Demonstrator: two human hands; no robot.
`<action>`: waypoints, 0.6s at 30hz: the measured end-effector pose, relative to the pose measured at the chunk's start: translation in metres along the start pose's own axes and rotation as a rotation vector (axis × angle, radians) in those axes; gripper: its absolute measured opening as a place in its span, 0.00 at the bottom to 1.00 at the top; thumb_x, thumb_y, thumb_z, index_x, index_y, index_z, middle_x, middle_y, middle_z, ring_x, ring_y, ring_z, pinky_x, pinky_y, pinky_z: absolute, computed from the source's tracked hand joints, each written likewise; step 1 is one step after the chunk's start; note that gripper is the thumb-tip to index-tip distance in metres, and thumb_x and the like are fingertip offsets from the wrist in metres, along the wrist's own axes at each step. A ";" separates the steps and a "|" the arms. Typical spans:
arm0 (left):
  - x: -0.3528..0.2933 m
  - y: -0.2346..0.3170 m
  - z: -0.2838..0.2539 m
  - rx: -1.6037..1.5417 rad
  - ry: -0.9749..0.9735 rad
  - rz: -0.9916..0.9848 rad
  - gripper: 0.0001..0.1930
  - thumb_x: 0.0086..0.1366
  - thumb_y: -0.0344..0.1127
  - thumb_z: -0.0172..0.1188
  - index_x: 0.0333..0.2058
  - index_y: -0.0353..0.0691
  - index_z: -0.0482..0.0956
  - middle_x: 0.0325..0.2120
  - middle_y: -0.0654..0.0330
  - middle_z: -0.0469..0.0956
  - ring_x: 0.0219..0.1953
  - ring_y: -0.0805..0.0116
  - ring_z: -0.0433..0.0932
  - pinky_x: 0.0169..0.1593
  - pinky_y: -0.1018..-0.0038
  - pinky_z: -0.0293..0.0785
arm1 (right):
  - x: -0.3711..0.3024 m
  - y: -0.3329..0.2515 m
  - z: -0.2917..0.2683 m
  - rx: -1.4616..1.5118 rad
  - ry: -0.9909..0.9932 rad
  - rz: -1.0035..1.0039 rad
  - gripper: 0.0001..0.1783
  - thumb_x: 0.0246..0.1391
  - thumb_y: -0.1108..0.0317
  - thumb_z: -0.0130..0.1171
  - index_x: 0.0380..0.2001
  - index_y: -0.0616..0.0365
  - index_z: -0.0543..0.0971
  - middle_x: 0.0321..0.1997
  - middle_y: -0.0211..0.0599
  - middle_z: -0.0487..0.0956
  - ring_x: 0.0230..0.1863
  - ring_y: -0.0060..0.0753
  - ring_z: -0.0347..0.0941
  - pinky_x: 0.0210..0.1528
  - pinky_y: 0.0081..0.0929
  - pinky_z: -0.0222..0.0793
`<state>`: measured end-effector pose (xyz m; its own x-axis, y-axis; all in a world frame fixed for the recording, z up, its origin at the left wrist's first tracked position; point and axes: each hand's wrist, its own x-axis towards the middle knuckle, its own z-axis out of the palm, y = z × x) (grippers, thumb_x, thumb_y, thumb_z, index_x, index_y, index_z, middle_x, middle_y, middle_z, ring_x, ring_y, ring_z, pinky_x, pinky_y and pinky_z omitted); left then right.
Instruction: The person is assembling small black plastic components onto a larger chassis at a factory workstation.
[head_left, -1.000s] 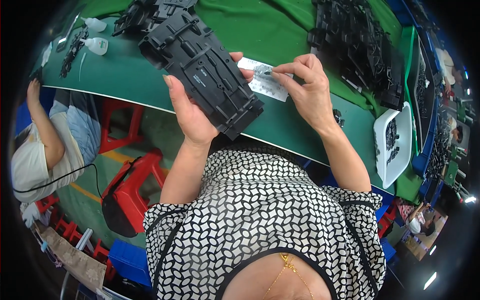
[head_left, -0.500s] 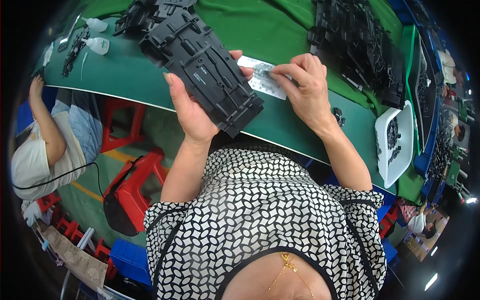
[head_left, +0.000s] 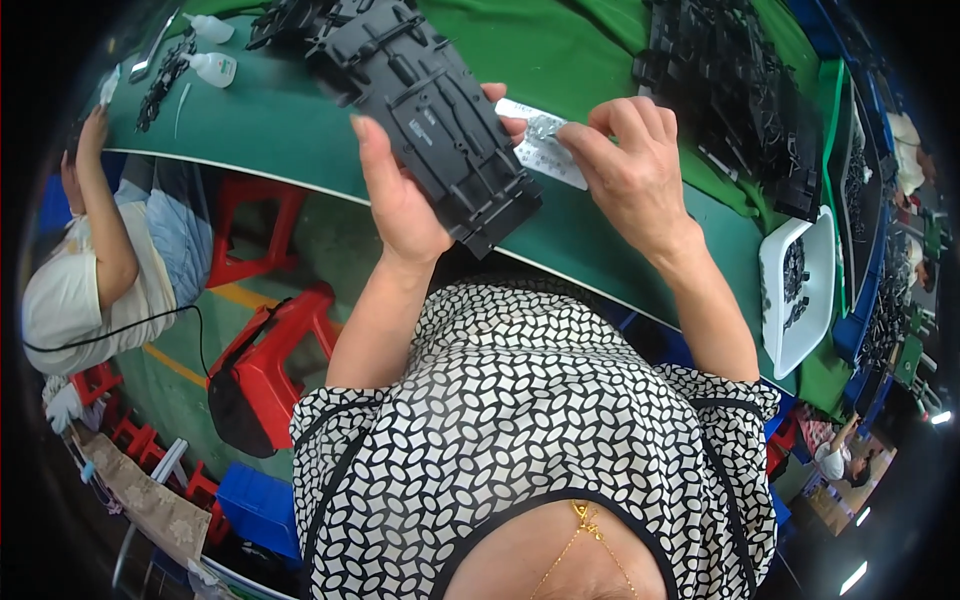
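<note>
Plainly, the black panel (head_left: 430, 120) sits in the left hand (head_left: 412, 215), held at a slant, its near end reaching over the edge of the green table (head_left: 590, 240) in this view. The left thumb lies along one long side and the fingertips show at the other, so those fingers hold the panel between them. Its upturned face bears ribs, raised ridges and a small pale print.

Just right of it, a white sheet (head_left: 560, 168) lies on the table with a shiny clear patch (head_left: 543, 130) on it. The right hand (head_left: 640, 180) bends over the sheet, its thumb and forefinger drawn narrow at the patch; I cannot tell whether they grip anything.

Beyond is green cloth (head_left: 550, 50), with a pile of black parts (head_left: 720, 90) on the right. Nearer, a white tray (head_left: 815, 325) holds small dark pieces (head_left: 795, 270).

At the far left stand two white bottles (head_left: 213, 68), beside a dark strip (head_left: 165, 85) and a thin white stick (head_left: 182, 110). Below, a black bag (head_left: 240, 400) hangs against a red stool (head_left: 290, 345), and a co-worker (head_left: 90, 260) sits at the left.
</note>
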<state>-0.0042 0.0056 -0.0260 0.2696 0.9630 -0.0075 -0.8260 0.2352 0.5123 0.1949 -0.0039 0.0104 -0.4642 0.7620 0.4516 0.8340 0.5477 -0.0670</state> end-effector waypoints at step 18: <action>-0.002 0.018 0.041 0.067 0.146 -0.162 0.38 0.65 0.67 0.37 0.48 0.31 0.69 0.32 0.55 0.79 0.32 0.71 0.79 0.34 0.78 0.77 | -0.015 -0.054 -0.019 0.484 0.177 -0.234 0.20 0.31 0.81 0.67 0.34 0.62 0.80 0.27 0.31 0.69 0.25 0.32 0.67 0.25 0.27 0.60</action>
<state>0.0006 0.0028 0.0186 0.3178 0.9232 -0.2160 -0.7418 0.3840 0.5498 0.1626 -0.0512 0.0242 -0.5283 0.5548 0.6428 0.4634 0.8227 -0.3292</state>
